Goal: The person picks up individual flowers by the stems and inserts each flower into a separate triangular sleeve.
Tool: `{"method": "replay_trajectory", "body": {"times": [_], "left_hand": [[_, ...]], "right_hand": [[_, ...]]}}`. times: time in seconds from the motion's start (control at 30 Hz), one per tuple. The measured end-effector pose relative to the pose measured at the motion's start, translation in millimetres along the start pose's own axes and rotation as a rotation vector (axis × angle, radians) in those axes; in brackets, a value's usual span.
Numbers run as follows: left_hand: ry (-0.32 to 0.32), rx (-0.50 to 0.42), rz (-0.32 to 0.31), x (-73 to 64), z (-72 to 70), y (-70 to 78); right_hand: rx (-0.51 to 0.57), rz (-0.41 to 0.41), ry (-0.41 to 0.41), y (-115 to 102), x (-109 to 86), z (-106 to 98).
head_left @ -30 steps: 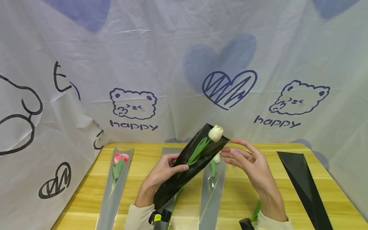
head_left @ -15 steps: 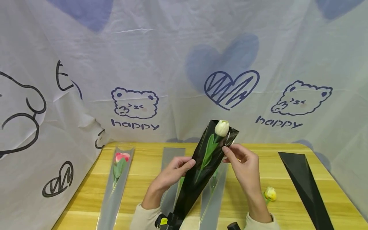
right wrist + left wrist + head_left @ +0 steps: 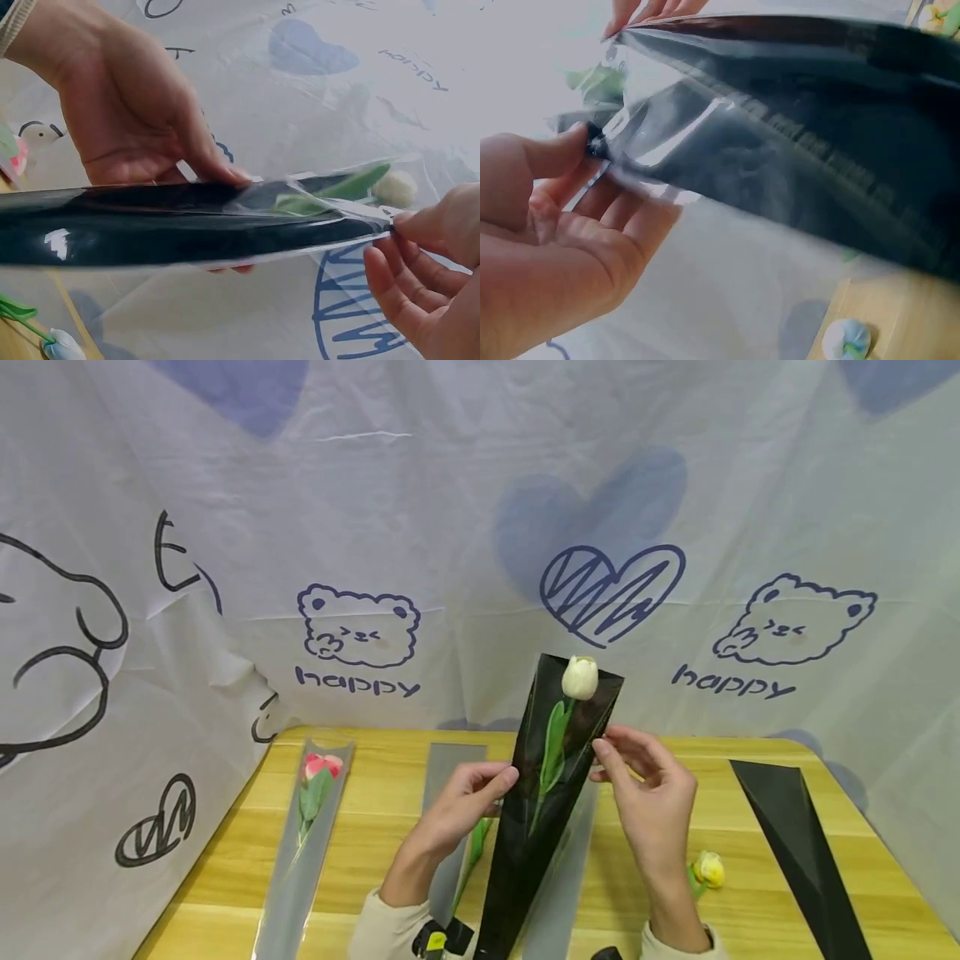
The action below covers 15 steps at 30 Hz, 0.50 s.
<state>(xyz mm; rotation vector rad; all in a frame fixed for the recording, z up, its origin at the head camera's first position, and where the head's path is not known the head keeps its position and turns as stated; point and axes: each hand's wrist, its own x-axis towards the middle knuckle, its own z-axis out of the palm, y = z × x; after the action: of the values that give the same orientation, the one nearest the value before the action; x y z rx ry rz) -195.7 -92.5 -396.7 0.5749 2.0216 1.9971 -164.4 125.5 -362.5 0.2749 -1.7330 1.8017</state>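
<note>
Two hands, one black sleeve [image 3: 517,835] with a white tulip [image 3: 580,678] in it, held tilted over the table [image 3: 375,835].
Left hand [image 3: 461,797] pinches the left edge, right hand [image 3: 652,797] the right edge nearer the mouth. I judge the film light, slick, easily creased; I'd grip side edges, below the bloom. Backdrop [image 3: 480,527] behind, gap uncertain; I find room rightward, between yellow flower [image 3: 708,868] and second black sleeve [image 3: 795,843].

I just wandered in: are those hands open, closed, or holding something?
Left hand: holding the black sleeve by one edge.
Right hand: pinching its opposite edge.
</note>
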Motion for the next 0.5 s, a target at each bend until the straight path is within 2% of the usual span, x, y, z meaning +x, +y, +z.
{"method": "replay_trajectory", "body": {"times": [0.1, 0.17, 0.37, 0.43, 0.5], "left_hand": [[0.028, -0.011, 0.015, 0.9, 5.6, -0.4], [0.072, -0.015, 0.021, 1.2, 9.1, -0.4], [0.204, -0.179, 0.02, 2.5, 13.0, -0.3], [0.219, -0.226, 0.013, 3.2, 12.5, -0.3], [0.232, -0.252, 0.007, 3.2, 11.6, -0.1]], "right_hand": [[-0.031, -0.023, -0.034, -1, -1.5, 4], [-0.06, -0.01, -0.085, -1, -2.6, 5], [-0.097, 0.134, -0.259, 2, -3.1, 5], [-0.091, 0.167, -0.276, 3, -2.5, 5], [-0.087, 0.178, -0.259, 5, -1.8, 6]]}}
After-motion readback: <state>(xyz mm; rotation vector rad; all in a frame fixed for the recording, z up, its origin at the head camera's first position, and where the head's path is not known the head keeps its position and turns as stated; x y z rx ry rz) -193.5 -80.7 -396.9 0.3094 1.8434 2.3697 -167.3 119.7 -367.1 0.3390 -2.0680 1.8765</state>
